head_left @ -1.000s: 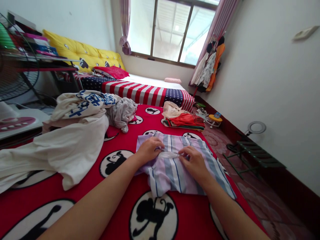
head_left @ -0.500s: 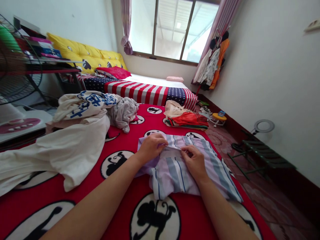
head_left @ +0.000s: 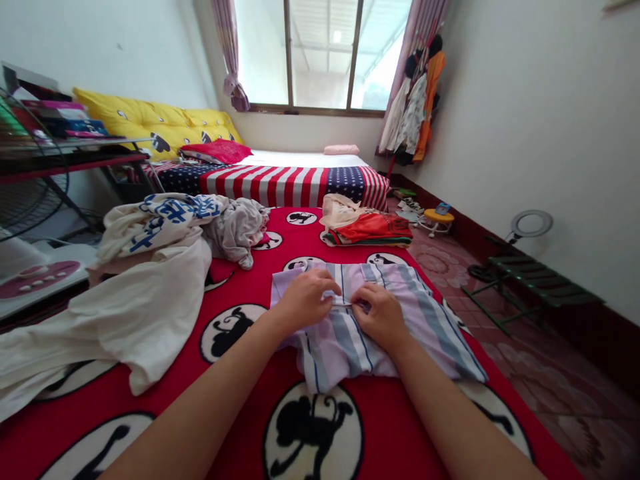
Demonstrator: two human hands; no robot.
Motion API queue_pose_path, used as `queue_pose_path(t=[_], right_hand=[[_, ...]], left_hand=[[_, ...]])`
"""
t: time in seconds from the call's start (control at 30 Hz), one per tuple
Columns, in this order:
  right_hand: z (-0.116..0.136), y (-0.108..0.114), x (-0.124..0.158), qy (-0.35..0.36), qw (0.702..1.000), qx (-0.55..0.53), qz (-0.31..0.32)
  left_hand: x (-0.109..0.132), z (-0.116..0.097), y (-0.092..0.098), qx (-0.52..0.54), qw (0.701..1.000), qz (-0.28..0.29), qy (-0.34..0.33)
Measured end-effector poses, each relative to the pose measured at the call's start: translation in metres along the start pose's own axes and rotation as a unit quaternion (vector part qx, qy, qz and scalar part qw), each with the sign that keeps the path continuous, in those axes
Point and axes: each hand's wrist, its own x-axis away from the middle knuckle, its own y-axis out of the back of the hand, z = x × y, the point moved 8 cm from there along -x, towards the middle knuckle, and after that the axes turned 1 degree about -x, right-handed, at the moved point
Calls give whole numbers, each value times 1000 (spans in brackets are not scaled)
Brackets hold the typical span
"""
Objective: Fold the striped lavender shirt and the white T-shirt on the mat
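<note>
A lavender shirt [head_left: 430,320] with grey and navy stripes lies spread and partly folded on the red blanket [head_left: 240,413]. My left hand [head_left: 310,297] is over its far left part, thumb and fingers closed on the cloth. Close beside it, my right hand [head_left: 380,313] pinches the same pale folded edge that runs between the two hands. Both fingertips touch the shirt, and the cloth beneath the palms is hidden. Plain lavender fabric shows left of my left hand.
To the left lies a heap with a cream garment [head_left: 145,300] and a grey garment [head_left: 235,227]. A folded clothes pile [head_left: 370,227] sits at the far right. Beyond the right edge are a dark folding stool [head_left: 545,280] and a ring light [head_left: 531,223]. A fan stands left.
The pale edge between my hands, raised before, now lies lower against the shirt. My right hand has moved slightly left, closer to my left hand. The camera view has shifted a little.
</note>
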Motion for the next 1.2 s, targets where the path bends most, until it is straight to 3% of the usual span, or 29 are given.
queue_pose_path(t=[0.13,0.23,0.33,0.57,1.2], right_hand=[[-4,-1,-1,-9,999,-32,0],[-7,0,-1,-25,999,-42,-3],[-9,1,-1,-32,998,-52,-7],[-13,-2,0,-41,995,-96,-7],[-13,-2,-1,-38,997,-66,-19]], left_hand=[[-15,-11,-21,-33,997,49,53],[-21,-1,-38,-20,993,70,97],[-19,13,-45,37,990,53,127],[-13,23,-48,114,985,46,122],[-11,18,-48,125,986,12,106]])
